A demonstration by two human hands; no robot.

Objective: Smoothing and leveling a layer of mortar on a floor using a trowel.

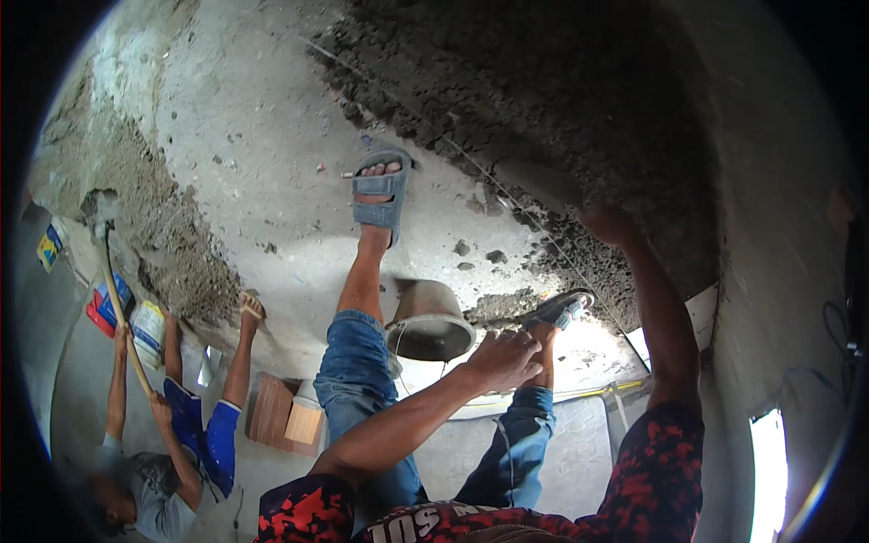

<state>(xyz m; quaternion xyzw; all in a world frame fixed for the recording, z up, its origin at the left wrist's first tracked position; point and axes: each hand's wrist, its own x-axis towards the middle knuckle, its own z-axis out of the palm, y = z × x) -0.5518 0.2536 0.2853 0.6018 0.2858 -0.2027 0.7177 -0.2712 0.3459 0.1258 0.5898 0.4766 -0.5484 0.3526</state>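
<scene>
My right hand [608, 223] is closed at the edge of a dark bed of wet mortar [588, 90]. From it a flat grey trowel blade [540, 184] reaches left over the mortar; the handle is hidden in my grip. My left hand [509, 360] hangs in front of my right shin, its fingers loosely apart and holding nothing. A thin string [471, 158] runs slantwise along the mortar's near edge. Between my feet a mortar-stained bucket [431, 323] lies tilted, with its mouth towards me.
At the left, a co-worker [172, 480] grips a long wooden-handled tool [127, 330] by a heap of sandy mix [181, 244]. Bags [148, 328] and reddish hollow bricks [270, 414] stand nearby. Mortar crumbs [496, 257] dot the concrete floor [262, 118]. A wall [778, 181] rises at the right.
</scene>
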